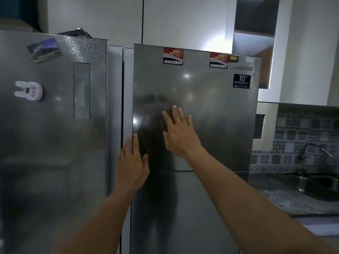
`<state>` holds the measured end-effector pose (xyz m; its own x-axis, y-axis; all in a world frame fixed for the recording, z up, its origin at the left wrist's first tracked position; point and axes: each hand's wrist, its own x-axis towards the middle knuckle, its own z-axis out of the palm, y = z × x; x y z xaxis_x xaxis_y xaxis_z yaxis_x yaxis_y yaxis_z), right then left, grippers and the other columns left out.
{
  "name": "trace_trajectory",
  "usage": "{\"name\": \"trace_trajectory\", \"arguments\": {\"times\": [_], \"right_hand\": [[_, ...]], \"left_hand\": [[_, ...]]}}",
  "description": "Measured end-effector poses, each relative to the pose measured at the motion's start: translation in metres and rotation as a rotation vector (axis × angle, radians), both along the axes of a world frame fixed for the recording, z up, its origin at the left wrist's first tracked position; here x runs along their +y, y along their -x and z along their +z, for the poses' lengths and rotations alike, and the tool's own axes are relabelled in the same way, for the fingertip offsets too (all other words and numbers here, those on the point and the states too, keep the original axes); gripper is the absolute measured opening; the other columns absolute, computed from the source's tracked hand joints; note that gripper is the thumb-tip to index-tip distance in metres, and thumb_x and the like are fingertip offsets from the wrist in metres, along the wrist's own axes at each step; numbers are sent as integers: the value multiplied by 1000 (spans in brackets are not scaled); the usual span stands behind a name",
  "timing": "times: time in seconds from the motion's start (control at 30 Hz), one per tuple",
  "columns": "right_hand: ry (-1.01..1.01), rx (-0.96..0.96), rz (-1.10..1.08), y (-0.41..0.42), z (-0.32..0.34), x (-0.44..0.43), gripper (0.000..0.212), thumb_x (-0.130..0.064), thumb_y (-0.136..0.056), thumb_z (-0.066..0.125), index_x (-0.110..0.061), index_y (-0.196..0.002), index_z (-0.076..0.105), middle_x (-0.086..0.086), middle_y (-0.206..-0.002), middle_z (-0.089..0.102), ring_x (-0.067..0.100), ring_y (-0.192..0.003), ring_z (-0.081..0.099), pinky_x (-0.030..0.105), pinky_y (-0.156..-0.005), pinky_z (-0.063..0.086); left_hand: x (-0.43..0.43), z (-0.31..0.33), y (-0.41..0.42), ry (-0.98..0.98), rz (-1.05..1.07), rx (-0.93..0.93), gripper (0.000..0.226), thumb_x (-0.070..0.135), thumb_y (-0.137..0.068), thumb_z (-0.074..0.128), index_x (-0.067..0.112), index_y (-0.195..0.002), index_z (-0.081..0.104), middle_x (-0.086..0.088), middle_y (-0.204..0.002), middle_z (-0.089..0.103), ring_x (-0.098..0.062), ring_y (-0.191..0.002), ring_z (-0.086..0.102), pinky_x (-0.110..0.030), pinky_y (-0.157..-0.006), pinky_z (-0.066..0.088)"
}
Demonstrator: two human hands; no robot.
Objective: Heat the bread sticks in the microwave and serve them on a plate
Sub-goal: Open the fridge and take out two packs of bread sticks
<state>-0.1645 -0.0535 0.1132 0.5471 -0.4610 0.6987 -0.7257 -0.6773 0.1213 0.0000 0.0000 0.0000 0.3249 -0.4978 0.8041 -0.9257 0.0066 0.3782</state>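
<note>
The left hand [131, 162] reaches up to the left edge of the upper door [211, 110] of a grey brushed-steel refrigerator. Its fingers [135, 143] are straight and released, grasping nothing, and their tips lie at the door's edge, just above the seam with the lower door [201, 208]. The right hand [180, 133] lies flat towards the same upper door, up and to the right of the left fingers. Its fingers [176, 114] are spread, straight and released too. Whether either palm truly presses the steel cannot be told. Above the right fingers, along the door's top, sit two red KFC stickers [173, 56] [218, 60], with a black warranty sticker [241, 81] further right. Left of the left fingers stands a second grey steel refrigerator [51, 125], which bears a white rabbit-shaped magnet [29, 91] and a dark picture magnet [44, 50]. Far right of the right fingers, a grey stone bench [286, 198] holds a steel sink [322, 186] with a curved tap [315, 149], below a patterned tile wall [302, 129]. Where the bread sticks are cannot be told from this view.
</note>
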Motion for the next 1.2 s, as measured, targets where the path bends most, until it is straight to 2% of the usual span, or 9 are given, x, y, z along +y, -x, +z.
{"name": "trace_trajectory", "arguments": {"times": [0.13, 0.23, 0.33, 0.43, 0.57, 0.67, 0.8, 1.03, 1.2], "right_hand": [[28, 131, 34, -39, 11, -8, 67, -35, -103, 38, -27, -158, 0, 14, -161, -23, 33, -147, -23, 60, -119, -5], [20, 174, 35, -61, 12, -17, 68, -33, -102, 42, -36, -157, 3, 13, -159, -29, 36, -145, -27, 65, -116, -5], [41, 206, -6, -76, 11, -24, 73, -31, -101, 44, -44, -155, -3, 14, -157, -35, 41, -141, -33, 71, -112, -7], [117, 261, -54, -85, 16, -24, 78, -27, -99, 46, -47, -154, -5, 14, -156, -36, 46, -139, -35, 76, -109, -6], [217, 397, -112, -100, 24, -15, 69, -31, -98, 48, -44, -155, 12, 14, -157, -33, 45, -141, -32, 79, -106, -3], [199, 399, -144, -106, 25, -6, 60, -30, -97, 49, -39, -152, 26, 15, -158, -32, 45, -141, -31, 79, -106, 0], [152, 400, -163, -106, 24, 2, 64, -26, -95, 51, -37, -152, 25, 15, -157, -34, 45, -141, -32, 79, -107, 2], [87, 361, -157, -111, 23, 5, 64, -24, -93, 54, -36, -150, 28, 13, -156, -36, 43, -139, -36, 81, -105, 0], [83, 347, -147, -105, 21, 16, 62, -25, -91, 54, -33, -148, 29, 14, -156, -37, 44, -140, -34, 81, -105, 1]], "left_hand": [[-12, -10, -2, 18, -102, 331, 75, 29, -99, 56, 23, -158, 9, -12, -147, 33, -29, -119, 53, -46, -92, 55], [-20, -17, -6, -50, -109, 425, 63, 31, -104, 46, 19, -157, 14, -11, -147, 41, -29, -119, 55, -44, -92, 51], [-23, -21, -13, -31, -181, 499, 36, 33, -105, 45, 18, -137, 39, 0, -114, 55, -18, -97, 56, -28, -72, 45], [-24, -29, -22, -61, -267, 547, 15, 35, -105, 44, 22, -112, 44, 6, -96, 56, -9, -82, 56, -19, -59, 37], [-25, -46, -36, -88, -335, 578, 23, 39, -105, 41, 19, -100, 51, -3, -90, 62, -19, -82, 61, -31, -63, 45], [-23, -47, -43, -140, -357, 576, 26, 39, -106, 39, 18, -98, 53, -5, -87, 62, -18, -80, 61, -27, -59, 42], [-24, -45, -50, -185, -343, 556, 28, 41, -105, 40, 17, -107, 54, -6, -90, 63, -19, -81, 62, -27, -59, 43], [-21, -44, -48, -174, -313, 515, 24, 40, -106, 40, 19, -104, 52, -7, -82, 63, -18, -72, 61, -27, -53, 40], [-17, -49, -44, -128, -338, 525, 28, 41, -105, 42, 16, -99, 55, -9, -78, 63, -23, -71, 63, -39, -63, 54]]}}
